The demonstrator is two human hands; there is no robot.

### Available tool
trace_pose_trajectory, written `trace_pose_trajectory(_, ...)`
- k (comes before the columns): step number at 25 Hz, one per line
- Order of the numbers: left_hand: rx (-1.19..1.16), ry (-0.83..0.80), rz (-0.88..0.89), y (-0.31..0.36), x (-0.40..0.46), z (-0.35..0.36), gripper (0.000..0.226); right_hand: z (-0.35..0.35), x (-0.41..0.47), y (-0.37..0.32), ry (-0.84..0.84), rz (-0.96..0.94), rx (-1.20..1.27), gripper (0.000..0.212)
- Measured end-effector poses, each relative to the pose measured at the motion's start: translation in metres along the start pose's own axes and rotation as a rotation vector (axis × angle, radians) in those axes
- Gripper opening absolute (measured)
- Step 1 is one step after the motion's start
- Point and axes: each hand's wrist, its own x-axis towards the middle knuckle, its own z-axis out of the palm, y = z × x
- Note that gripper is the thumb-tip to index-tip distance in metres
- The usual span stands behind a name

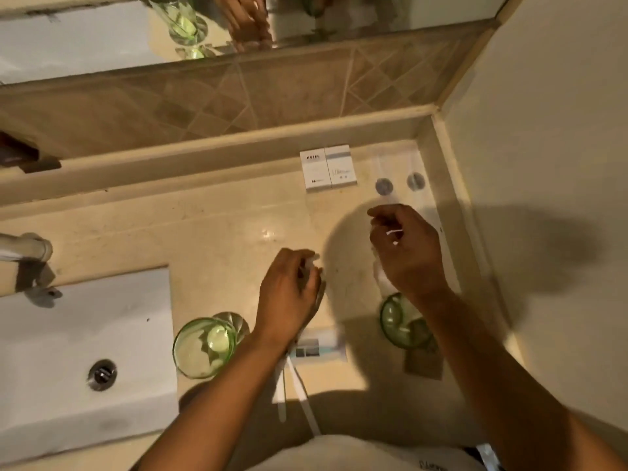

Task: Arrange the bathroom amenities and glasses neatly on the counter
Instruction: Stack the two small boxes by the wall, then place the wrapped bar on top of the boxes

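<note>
A: We are looking down at a beige stone counter point(210, 232), and both hands are working over it. The left hand point(289, 294) is curling its fingers round thin clear-wrapped white sticks point(299, 385), which are trailing towards the near edge.

B: And the right hand point(407, 249)?

A: It is hovering farther right, fingers bent, pinching a small white item point(394, 232) at the fingertips. What the item is, I cannot tell.

B: Where are the glasses sitting?

A: One green glass tumbler point(204, 348) is standing upright near the left forearm, just right of the white rectangular sink point(68, 334). A second green glass point(397, 321) is standing under the right wrist, partly hidden by it, and seems to be resting on a brown square coaster point(424, 367).

B: Any amenities already laid out?

A: Two white rectangular boxes with printed lettering point(328, 166) are lying side by side, touching, at the far side against the raised ledge. Just right of them, two clear flat packets with round grey seals point(399, 181) are lying near the corner. Between the forearms, a small flat packet with a grey-and-blue print point(319, 345) is lying on the counter.

B: And beyond?

A: A metal tap point(27, 249) is showing at the far left, and the mirror point(102, 35) above the tiled band is reflecting a green glass and a hand.
</note>
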Motion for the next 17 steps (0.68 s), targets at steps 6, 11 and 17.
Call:
trace_pose_trajectory(6,-0.064,-0.122,-0.238,-0.004,-0.126,-0.005,0.014,-0.026,-0.124,0.010,-0.054,-0.059,-0.059,0.012)
trace_pose_trajectory(11,-0.173,-0.138,-0.375,-0.012,-0.175,0.001,0.020,0.002,-0.185,0.040,-0.265,0.005,-0.101,0.007)
trace_pose_trajectory(17,-0.163,-0.242,-0.374,-0.014,-0.184,0.002,0.019,0.028,-0.202,0.086,-0.203,0.159,-0.256,0.012)
